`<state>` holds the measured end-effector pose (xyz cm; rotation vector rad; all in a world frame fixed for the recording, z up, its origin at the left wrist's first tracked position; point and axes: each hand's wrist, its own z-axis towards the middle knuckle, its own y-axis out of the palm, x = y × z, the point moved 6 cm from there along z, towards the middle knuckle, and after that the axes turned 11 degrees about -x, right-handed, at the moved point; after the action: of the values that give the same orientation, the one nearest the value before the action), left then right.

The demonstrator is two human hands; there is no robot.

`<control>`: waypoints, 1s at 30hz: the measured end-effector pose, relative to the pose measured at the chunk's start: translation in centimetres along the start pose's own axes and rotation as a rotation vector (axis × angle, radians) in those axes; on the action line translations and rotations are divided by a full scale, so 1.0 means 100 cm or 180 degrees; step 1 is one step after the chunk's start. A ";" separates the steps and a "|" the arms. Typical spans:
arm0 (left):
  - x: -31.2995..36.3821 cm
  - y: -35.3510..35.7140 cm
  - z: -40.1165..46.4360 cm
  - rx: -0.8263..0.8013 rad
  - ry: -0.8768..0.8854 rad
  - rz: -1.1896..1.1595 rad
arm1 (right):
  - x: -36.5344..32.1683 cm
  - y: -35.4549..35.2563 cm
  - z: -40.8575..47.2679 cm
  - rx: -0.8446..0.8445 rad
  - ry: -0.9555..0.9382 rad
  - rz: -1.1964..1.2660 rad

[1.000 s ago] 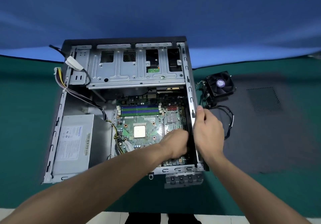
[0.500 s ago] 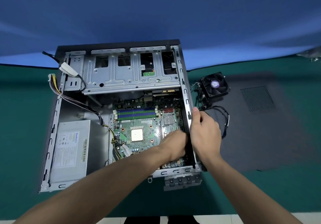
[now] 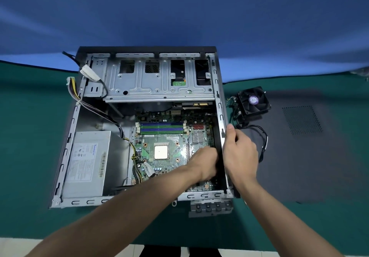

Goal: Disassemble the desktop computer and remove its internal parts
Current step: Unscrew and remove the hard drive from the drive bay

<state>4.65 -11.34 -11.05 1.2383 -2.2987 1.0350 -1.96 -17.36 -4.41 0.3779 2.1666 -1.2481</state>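
Note:
An open desktop case (image 3: pixel 65 151) lies flat on the green table. Inside it a green motherboard (image 3: pixel 169 143) shows a bare processor (image 3: pixel 161 152) and blue memory slots (image 3: pixel 161 128). A grey power supply (image 3: pixel 85 163) fills the near left corner. A metal drive cage (image 3: pixel 157 81) spans the far side. My left hand (image 3: pixel 205 163) reaches down onto the board's right part, fingers curled; what it holds is hidden. My right hand (image 3: pixel 239 153) grips the case's right wall, thumb up along the rim.
A removed black cooler fan (image 3: pixel 253 101) with its cable (image 3: pixel 263 137) lies on the dark side panel (image 3: pixel 311 143) to the right of the case. Loose power cables (image 3: pixel 71 85) hang over the left wall. A blue backdrop rises behind the table.
The view has drifted so the case sits a little lower and left in frame. Both hands stay at the right wall and the board's right part, hardly shifted.

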 end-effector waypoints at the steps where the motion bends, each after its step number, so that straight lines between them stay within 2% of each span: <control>1: 0.000 0.000 -0.001 0.0029 0.0022 0.0024 | 0.000 0.000 0.000 0.0017 -0.0013 -0.0012; 7: -0.008 -0.005 -0.002 0.0166 0.0084 -0.0133 | -0.002 -0.002 -0.001 0.0052 -0.0095 -0.0070; 13: -0.015 -0.006 0.001 -0.0479 0.0254 -0.0709 | -0.012 -0.002 0.004 -0.0030 -0.0206 -0.0564; 15: -0.020 -0.011 0.000 -0.0466 0.0185 -0.0907 | -0.022 -0.001 0.018 -0.0130 -0.0098 -0.0730; 17: -0.025 -0.022 0.000 -0.0026 0.0128 -0.0986 | -0.031 0.005 0.034 -0.0237 0.0031 -0.0744; 19: -0.030 -0.035 0.001 0.0613 0.0033 -0.0821 | -0.037 0.009 0.043 -0.0208 0.0027 -0.0714; 21: -0.031 -0.045 0.006 0.1036 -0.0010 -0.0589 | -0.036 0.010 0.046 -0.0132 0.0048 -0.0604; 25: -0.026 -0.059 0.022 0.1336 0.0027 -0.0075 | -0.033 0.007 0.044 0.0024 0.0142 -0.0547; 30: -0.019 -0.064 0.034 0.1649 -0.0032 0.0161 | -0.036 0.009 0.045 0.0026 0.0140 -0.0722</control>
<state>11.17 -14.99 -11.68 1.3646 -2.1461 1.7202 2.91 -20.58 -4.51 0.1669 2.2921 -1.3822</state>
